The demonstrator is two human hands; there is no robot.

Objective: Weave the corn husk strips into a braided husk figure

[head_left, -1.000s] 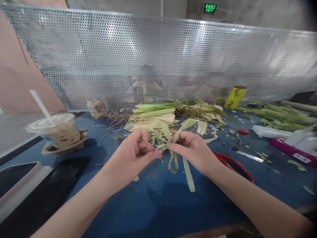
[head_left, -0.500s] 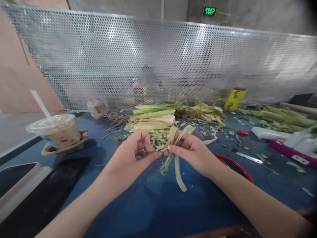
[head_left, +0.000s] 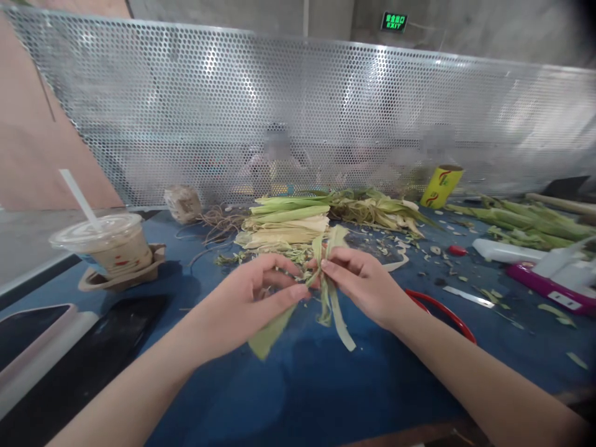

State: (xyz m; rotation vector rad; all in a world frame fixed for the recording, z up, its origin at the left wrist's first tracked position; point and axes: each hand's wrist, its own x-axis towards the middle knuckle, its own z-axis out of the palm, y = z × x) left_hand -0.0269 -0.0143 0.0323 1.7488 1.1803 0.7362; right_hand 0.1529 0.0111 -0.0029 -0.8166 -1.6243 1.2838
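The right hand (head_left: 365,282) pinches the pale green husk strips (head_left: 325,287) between thumb and fingers above the middle of the near worktop (head_left: 242,397), while the left hand (head_left: 246,301) is loosely curled just to the left, though whether it grips them cannot be told. The strips look light, soft and pliable, probably prone to splitting lengthwise, so their gathered crossing suits a gentle fingertip hold better than the loose ends; farther off lies a husk stack (head_left: 288,217).
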